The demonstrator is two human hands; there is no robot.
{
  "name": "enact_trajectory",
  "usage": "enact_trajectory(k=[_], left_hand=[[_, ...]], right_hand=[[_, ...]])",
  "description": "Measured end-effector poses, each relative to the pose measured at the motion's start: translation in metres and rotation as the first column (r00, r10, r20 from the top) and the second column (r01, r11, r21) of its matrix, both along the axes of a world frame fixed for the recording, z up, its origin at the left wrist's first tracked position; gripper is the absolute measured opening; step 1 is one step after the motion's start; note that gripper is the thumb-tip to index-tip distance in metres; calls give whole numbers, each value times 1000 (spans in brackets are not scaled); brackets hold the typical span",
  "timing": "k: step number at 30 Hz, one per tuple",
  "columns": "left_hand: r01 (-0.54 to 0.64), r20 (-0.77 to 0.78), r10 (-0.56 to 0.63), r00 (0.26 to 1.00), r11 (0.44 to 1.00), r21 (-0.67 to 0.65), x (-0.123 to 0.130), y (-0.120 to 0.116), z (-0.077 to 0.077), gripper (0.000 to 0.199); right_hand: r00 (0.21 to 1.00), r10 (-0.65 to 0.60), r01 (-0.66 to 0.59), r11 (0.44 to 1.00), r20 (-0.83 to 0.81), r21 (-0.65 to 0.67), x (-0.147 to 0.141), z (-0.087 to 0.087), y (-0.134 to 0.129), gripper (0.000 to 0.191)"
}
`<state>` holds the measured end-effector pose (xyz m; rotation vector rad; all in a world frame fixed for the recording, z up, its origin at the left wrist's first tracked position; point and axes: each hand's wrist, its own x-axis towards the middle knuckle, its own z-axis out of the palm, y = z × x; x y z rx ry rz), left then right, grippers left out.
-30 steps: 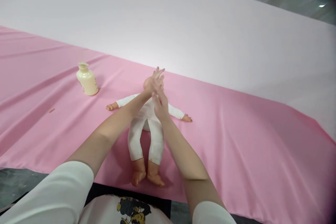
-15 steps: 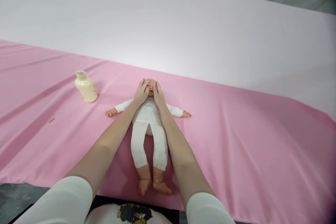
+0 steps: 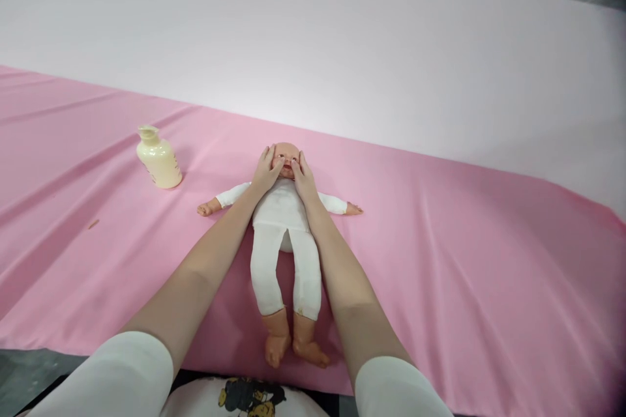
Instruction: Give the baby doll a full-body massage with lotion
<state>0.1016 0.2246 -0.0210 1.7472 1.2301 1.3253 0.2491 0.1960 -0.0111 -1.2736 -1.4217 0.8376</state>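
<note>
- The doll (image 3: 281, 208) lay on its back on the pink cloth (image 3: 454, 287), head away from the person, feet toward them, arms spread to both sides.
- The left hand (image 3: 265, 172) rested along the left side of the doll's head as the person faced it, the right hand (image 3: 305, 181) along the right side. The fingers were extended rather than curled, with each thumb angled in over a cheek, near the mouth; how firmly they pressed could not be told.
- Placed opposite each other, the hands probably kept the head from rolling, while the gap between them left the mouth and forehead uncovered.
- Lying with its feet nearest the person, the doll seemed set so that both forearms could reach its head evenly, one along each flank.
- The pump bottle (image 3: 160, 159) stood upright to the left of the doll's head, well apart from it, likely within the left arm's reach yet outside the elbows' way.
- A small brown scrap (image 3: 93, 224) lay farther left of the doll than the bottle.
- Bare cloth stretched wide to the doll's right, giving sideways room.
- The cloth's near edge ran close to the doll's feet, leaving little space there; beyond its head, a short strip of cloth met a white surface (image 3: 303, 32).
</note>
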Motion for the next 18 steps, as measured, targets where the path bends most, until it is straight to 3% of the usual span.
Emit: enact_trajectory(k=[3,8,13,18], left_hand=[[111,-35,-109,993,990,84,-4,-1,5,57],[173,-47,-169,984,981,85,-6,1,8,55],[156,-23,-155,988,984,83,-5,5,6,60],[152,-14,-151,988,986,73,-4,5,5,56]], right_hand=[[996,71,-75,993,46,96,0,0,-1,87],[998,17,-22,996,60,92,-1,-2,-2,83],[999,-18,19,999,-41,39,3,-9,7,91],[989,114,-102,988,-95,117,14,-13,9,77]])
